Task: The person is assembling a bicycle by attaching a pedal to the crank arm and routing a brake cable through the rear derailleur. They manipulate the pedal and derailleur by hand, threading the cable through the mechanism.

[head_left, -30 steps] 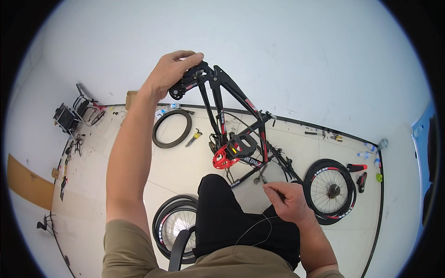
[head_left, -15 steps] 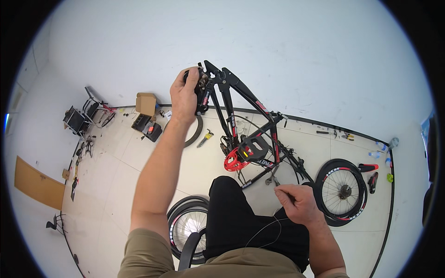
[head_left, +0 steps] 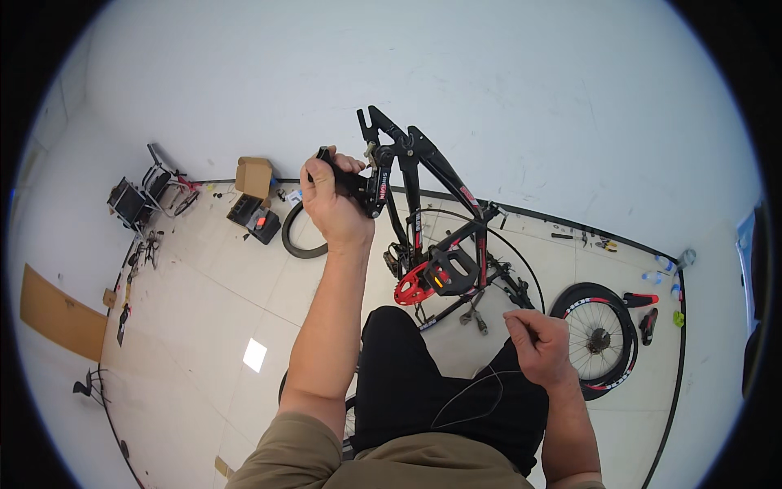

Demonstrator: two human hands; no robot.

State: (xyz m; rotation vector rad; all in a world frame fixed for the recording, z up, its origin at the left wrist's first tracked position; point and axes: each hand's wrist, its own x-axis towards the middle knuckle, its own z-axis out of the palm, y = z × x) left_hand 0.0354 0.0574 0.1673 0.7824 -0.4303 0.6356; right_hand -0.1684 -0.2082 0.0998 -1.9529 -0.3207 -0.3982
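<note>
At the raised end of the black bicycle frame (head_left: 440, 171) hangs a black rear derailleur (head_left: 380, 183). My left hand (head_left: 338, 204) is closed around the derailleur's cage, with the thumb on top. To the right, over my knee, my right hand (head_left: 542, 346) is closed in a pinch. A thin grey cable (head_left: 476, 416) loops across my lap and runs up into that hand; its end is hidden by the fingers. Black cable housing (head_left: 528, 257) arcs from the frame down towards the right hand. Below the frame are a red chainring (head_left: 413, 285) and a black pedal (head_left: 453, 273).
A wheel with a cassette (head_left: 599, 341) lies at the right, near bottles (head_left: 664, 265) and hand tools (head_left: 604, 244) along the wall. Left of the frame are a loose tyre (head_left: 305, 236), an open toolbox (head_left: 254, 218) and a cardboard box (head_left: 254, 177). A folded wheelchair (head_left: 134, 204) stands far left.
My left hand has moved right and slightly down, swinging the derailleur cage. My right hand has shifted a little to the right and up, still pinched. The view has turned slightly.
</note>
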